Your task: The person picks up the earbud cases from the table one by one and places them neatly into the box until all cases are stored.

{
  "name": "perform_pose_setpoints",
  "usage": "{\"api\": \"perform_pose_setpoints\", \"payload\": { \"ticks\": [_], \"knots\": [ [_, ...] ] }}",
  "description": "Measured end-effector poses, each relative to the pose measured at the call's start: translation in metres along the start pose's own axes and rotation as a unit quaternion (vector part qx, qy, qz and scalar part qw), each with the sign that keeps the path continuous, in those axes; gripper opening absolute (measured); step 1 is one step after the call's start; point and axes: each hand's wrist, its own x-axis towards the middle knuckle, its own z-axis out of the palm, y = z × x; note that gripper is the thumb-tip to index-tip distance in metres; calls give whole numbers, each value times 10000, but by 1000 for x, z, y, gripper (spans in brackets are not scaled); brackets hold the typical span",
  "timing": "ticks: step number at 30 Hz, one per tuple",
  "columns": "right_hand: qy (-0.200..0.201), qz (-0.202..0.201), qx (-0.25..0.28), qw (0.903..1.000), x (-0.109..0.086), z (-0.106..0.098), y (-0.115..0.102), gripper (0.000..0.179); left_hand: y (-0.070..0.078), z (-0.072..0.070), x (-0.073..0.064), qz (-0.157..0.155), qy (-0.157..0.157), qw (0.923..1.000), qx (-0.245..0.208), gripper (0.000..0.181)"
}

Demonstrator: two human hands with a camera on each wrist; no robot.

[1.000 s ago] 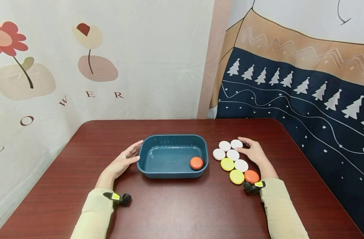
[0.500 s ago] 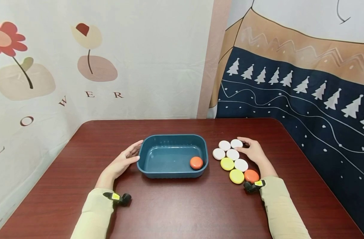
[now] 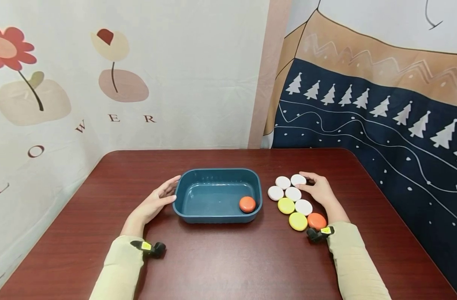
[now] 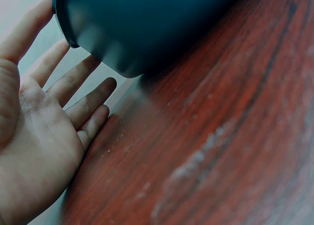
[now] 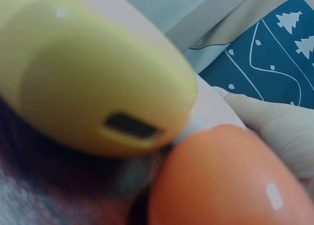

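A dark teal plastic tub (image 3: 218,219) stands mid-table, with one orange disc (image 3: 247,204) in its near right corner. My left hand (image 3: 153,205) lies along the tub's left end, fingers spread and nearly straight; in the left wrist view its fingertips meet the tub wall (image 4: 142,29). To the right of the tub is a cluster of smooth, rounded discs. My right hand (image 3: 319,192) pinches the far right white disc (image 3: 298,179) between thumb and finger. In the right wrist view a yellow disc (image 5: 98,73) and an orange one (image 5: 225,181) largely hide that hand.
Beside the pinched one lie several more white discs (image 3: 293,193), two yellow discs (image 3: 297,221) and another orange disc (image 3: 316,221), close together on the red-brown table (image 3: 228,262). Behind the table hang a flower-print cloth (image 3: 198,83) and a dark tree-print cloth (image 3: 363,125).
Nothing on the table has visibly moved; both hands keep their places, and only the head view shifts very slightly.
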Motion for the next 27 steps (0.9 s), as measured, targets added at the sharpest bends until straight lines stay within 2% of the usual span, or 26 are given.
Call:
{"api": "perform_pose_setpoints", "payload": {
  "ticks": [15,27],
  "knots": [
    [185,-11,247,9995,-4,1,-7,59,1,1,0,19,1,10000,-26,65],
    [187,5,296,9994,-7,2,-17,58,-1,0,0,34,19,10000,45,65]
  ]
}}
